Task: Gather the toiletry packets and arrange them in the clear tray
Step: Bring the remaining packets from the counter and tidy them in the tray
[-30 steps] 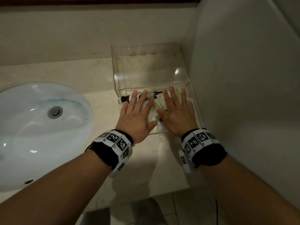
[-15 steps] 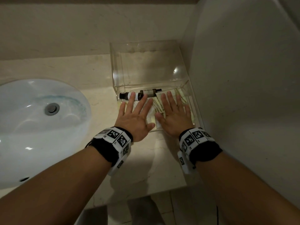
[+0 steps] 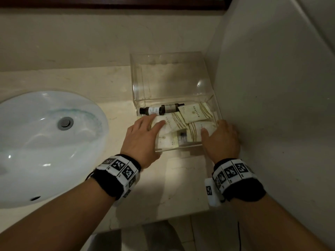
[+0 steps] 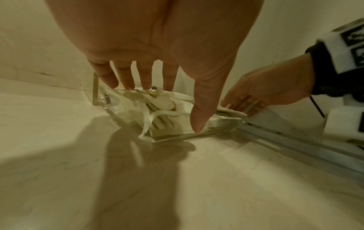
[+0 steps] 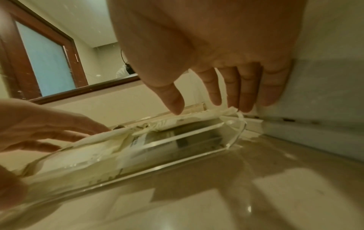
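We wore black wristbands (image 3: 116,180) ringed with white blocks bearing black square markers; our forearms were bare, and a thin black cable (image 4: 317,107) trailed.

Both hands, left hand (image 3: 143,136) and right hand (image 3: 223,140), have spread apart, uncovering the packets (image 3: 183,124).

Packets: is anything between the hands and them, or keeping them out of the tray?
Nothing visible. The packets already lie in the tray. The left hand rests straight on them; the right hand touches them at the right wall.
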A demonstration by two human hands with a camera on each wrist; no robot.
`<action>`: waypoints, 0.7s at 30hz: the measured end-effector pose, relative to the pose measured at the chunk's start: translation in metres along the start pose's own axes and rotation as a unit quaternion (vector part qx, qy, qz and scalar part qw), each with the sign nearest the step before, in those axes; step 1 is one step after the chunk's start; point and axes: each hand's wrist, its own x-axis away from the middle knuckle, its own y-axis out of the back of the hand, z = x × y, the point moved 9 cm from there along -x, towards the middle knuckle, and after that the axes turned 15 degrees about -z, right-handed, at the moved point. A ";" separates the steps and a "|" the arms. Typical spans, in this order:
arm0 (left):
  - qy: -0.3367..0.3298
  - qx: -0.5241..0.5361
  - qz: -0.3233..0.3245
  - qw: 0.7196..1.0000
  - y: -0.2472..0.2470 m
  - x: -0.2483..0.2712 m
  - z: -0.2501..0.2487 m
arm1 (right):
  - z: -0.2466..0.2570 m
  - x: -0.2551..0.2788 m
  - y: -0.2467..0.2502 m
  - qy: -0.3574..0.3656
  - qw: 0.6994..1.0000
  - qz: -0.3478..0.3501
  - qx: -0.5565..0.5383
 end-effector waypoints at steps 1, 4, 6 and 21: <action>0.006 -0.002 -0.003 1.000 0.002 0.000 0.001 | -0.002 0.001 0.000 -0.010 1.000 0.010 0.014; 0.023 -0.003 0.002 1.000 0.003 -0.001 0.003 | -0.005 0.003 -0.007 -0.039 0.998 0.049 0.033; 0.037 0.014 0.005 0.999 0.003 -0.001 0.004 | -0.006 0.001 -0.013 -0.054 0.996 0.066 0.013; 0.042 0.071 -0.016 0.996 0.005 -0.007 0.007 | -0.011 -0.016 -0.017 -0.118 0.987 0.037 -0.106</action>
